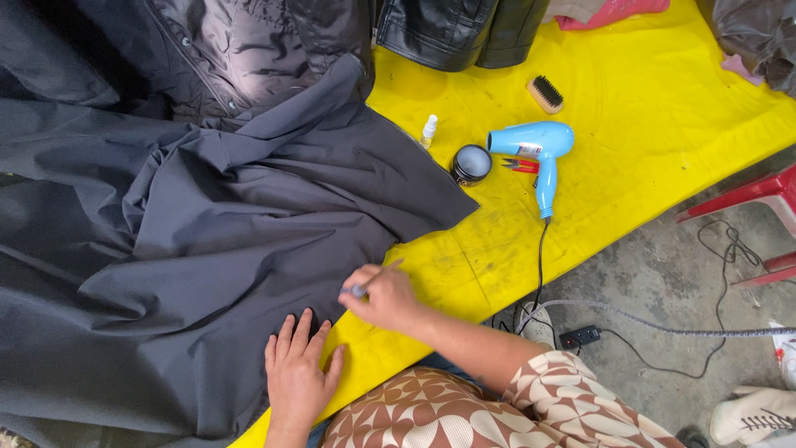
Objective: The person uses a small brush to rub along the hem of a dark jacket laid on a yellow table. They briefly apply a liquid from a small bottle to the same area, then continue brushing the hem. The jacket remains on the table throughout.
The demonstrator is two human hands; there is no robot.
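Note:
A large dark grey garment (207,216) lies spread over the left of a yellow table (647,108). My left hand (297,373) rests flat on the garment's near edge, fingers spread. My right hand (383,297) is closed on a thin pen-like tool (375,278), its tip touching the garment's hem just above my left hand.
A blue hair dryer (537,153) lies on the table, its cord running off the edge to a power strip (580,336) on the floor. Beside it are a round black tin (471,163), a small white bottle (428,130), a brush (546,94) and black leather jackets (452,29).

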